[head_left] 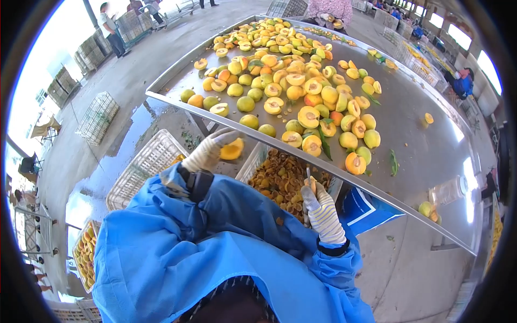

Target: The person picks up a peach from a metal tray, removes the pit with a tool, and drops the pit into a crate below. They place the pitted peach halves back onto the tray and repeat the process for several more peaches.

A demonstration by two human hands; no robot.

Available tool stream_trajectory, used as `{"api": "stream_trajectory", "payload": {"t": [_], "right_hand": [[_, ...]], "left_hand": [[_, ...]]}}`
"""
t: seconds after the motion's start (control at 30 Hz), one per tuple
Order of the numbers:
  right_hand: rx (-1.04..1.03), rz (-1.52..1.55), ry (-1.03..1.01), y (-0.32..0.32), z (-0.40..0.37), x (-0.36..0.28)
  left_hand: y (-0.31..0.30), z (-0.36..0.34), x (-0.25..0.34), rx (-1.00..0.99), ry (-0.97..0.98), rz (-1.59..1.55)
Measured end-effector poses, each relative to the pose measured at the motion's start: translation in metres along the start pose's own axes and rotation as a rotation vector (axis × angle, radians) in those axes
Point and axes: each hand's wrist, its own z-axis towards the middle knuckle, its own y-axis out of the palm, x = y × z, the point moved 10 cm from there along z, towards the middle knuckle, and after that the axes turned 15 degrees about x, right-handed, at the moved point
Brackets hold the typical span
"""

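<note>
My left hand [210, 151], in a striped work glove, holds an orange fruit half [232, 149] over a white crate [144, 164]. My right hand [321, 211], gloved too, grips a small knife [308, 177] with a bit of fruit on it, above a crate of pits [280, 180]. Both hands are just below the near edge of a large metal table [420, 156] covered with whole and halved yellow fruit [291, 86]. I wear a blue gown.
A crate of cut fruit halves [85, 254] stands at lower left on the wet concrete floor. Stacked crates [97, 116] line the left side. Other people stand at the far end of the table and by crates at the back left.
</note>
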Motion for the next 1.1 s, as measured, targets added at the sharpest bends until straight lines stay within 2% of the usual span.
{"api": "stream_trajectory", "payload": {"t": [0.07, 0.13, 0.23, 0.33, 0.4, 0.43, 0.47, 0.53, 0.57, 0.6, 0.67, 0.7, 0.8, 0.93, 0.97, 1.0, 1.07, 1.1], "right_hand": [[-0.019, -0.053, -0.02, 0.003, -0.001, 0.002], [-0.053, -0.085, -0.02, 0.006, -0.003, 0.0], [-0.042, -0.117, -0.126, 0.007, 0.005, -0.001], [-0.013, -0.168, -0.203, 0.007, 0.01, -0.002], [0.023, -0.252, -0.29, 0.006, 0.014, -0.001], [0.021, -0.273, -0.221, 0.005, 0.012, 0.0], [0.01, -0.248, -0.152, 0.007, 0.006, -0.005], [0.026, -0.215, -0.282, 0.005, 0.014, 0.004], [0.084, -0.26, -0.439, 0.002, 0.014, -0.004], [0.062, -0.237, -0.376, 0.005, 0.013, -0.006], [0.035, -0.192, -0.231, 0.006, 0.003, -0.008], [0.023, -0.189, -0.222, 0.006, 0.004, -0.005], [0.012, -0.171, -0.252, 0.005, 0.006, -0.004], [0.036, -0.068, -0.228, 0.001, 0.011, 0.004], [0.046, -0.051, -0.208, 0.001, 0.009, 0.002], [0.055, -0.035, -0.184, 0.001, 0.005, 0.0], [0.063, 0.032, -0.127, 0.003, -0.002, -0.009], [0.071, 0.065, -0.094, 0.005, -0.003, -0.012]], "left_hand": [[-0.074, 0.004, -0.003, 0.065, 0.017, 0.432], [-0.095, -0.026, 0.033, 0.054, 0.081, 1.385], [-0.119, -0.015, 0.046, 0.227, 0.501, 1.806], [-0.076, 0.039, 0.061, 0.287, 0.59, 1.373], [-0.02, 0.079, 0.06, 0.182, 0.554, 1.1], [0.011, 0.095, 0.064, 0.123, 0.746, 1.008], [0.039, 0.119, 0.055, 0.029, 0.588, 1.093], [0.069, 0.164, 0.04, 0.046, 0.409, 1.358], [0.072, 0.184, 0.028, 0.085, 0.341, 1.414], [0.074, 0.195, 0.017, 0.117, 0.268, 1.467], [0.093, 0.19, 0.014, 0.045, 0.161, 1.486], [0.099, 0.186, 0.01, 0.002, 0.106, 1.499], [0.103, 0.2, 0.01, 0.141, 0.261, 1.349], [0.09, 0.165, 0.042, 0.198, 0.481, 0.632], [0.086, 0.151, 0.042, 0.159, 0.367, 0.356], [0.084, 0.148, 0.03, 0.06, 0.219, -0.077], [0.096, 0.085, 0.035, -0.062, -0.009, -0.542], [0.102, 0.058, 0.04, -0.133, -0.023, -0.613]]}}
